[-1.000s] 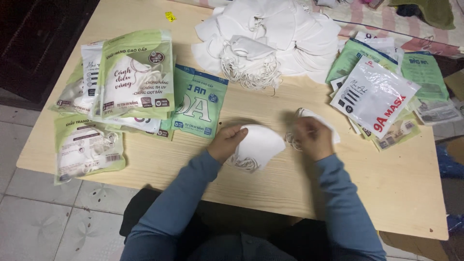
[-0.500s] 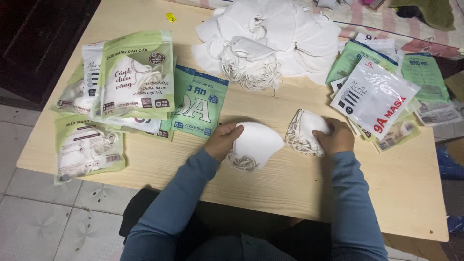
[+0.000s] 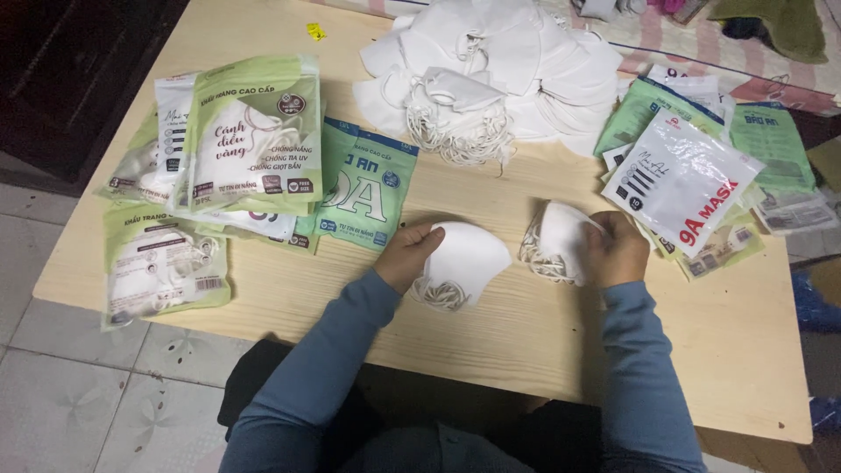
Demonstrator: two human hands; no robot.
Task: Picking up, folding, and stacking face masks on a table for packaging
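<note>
Left hand (image 3: 407, 256) pins a white mask (image 3: 464, 258); right hand (image 3: 618, 251) clasps folded masks (image 3: 559, 241) (sealed packets (image 3: 254, 136) alongside).

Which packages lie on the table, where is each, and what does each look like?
Green-and-white pouches: stacked at left, flat.
Single pale green pouch: front left corner, masks showing inside.
Teal pouch: centre-left, flat rectangle.
White pouch: right, atop green packets.

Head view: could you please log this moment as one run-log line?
left hand: holds white mask on table | right hand: holds second mask | mask pile: behind
</note>
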